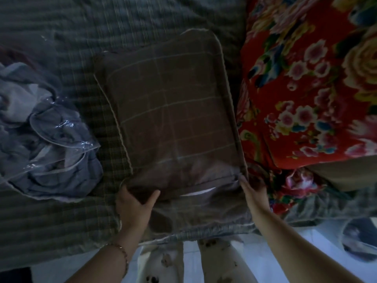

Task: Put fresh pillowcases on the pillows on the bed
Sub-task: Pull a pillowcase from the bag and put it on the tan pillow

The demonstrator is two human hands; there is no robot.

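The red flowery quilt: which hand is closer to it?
Right. The right hand is at the brown checked pillow's near corner, beside the red flowery quilt; the left hand grips the opposite corner.

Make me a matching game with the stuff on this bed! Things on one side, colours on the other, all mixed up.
Things:
1. pillow in the middle, held by the left hand and right hand
2. quilt on the right
3. crumpled cloth on the left, partly under a clear plastic bag
4. bracelet on the left wrist

Colours:
A. blue-grey
B. gold
C. brown with pale checks
D. red with flowers

Pairs: 1-C, 2-D, 3-A, 4-B
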